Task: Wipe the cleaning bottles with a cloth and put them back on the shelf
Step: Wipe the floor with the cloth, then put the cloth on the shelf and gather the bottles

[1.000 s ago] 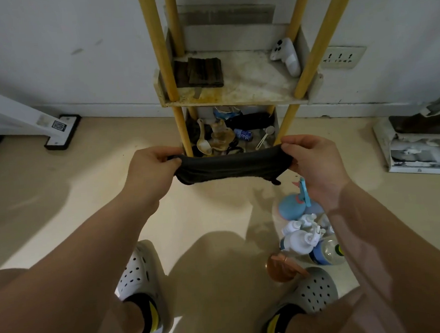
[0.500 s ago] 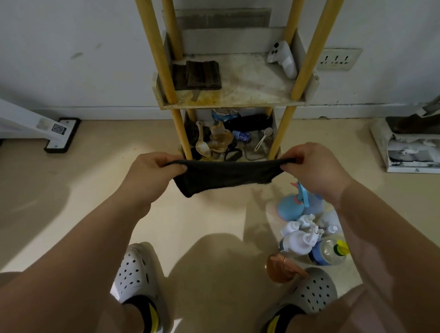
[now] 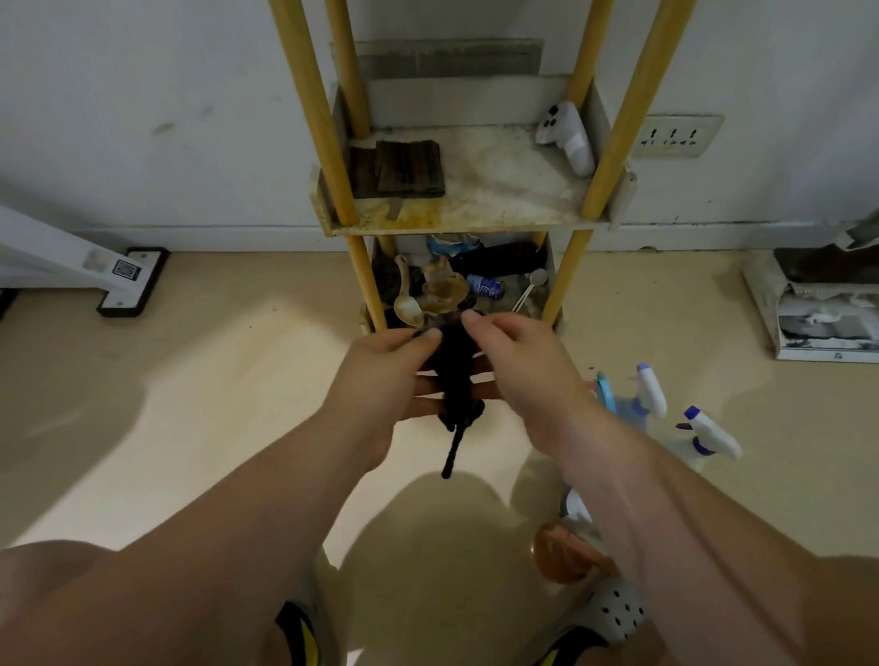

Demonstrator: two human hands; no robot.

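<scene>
A dark cloth [image 3: 455, 378] hangs folded between my two hands, a thin strand dangling below it. My left hand [image 3: 383, 377] pinches its top edge, with its fingers spread behind the cloth. My right hand [image 3: 519, 369] pinches the same top edge from the right. Both hands are in front of the yellow-poled shelf [image 3: 471, 212]. On the floor to the right stand spray bottles: a white-headed one [image 3: 649, 389], another with a blue nozzle [image 3: 708, 434], and a brown bottle [image 3: 564, 554] partly hidden by my right forearm.
A white game controller [image 3: 567, 137] and a dark folded item [image 3: 407, 167] lie on the stained shelf tray. The lower tier holds spoons and clutter [image 3: 440, 291]. A white stand base [image 3: 130, 282] is at left, a floor appliance [image 3: 837, 308] at right. My feet wear perforated clogs [image 3: 594, 627].
My hands have come together from wide apart, so the stretched cloth is now folded in half and hangs down between them. The view has shifted, showing the bottles differently.
</scene>
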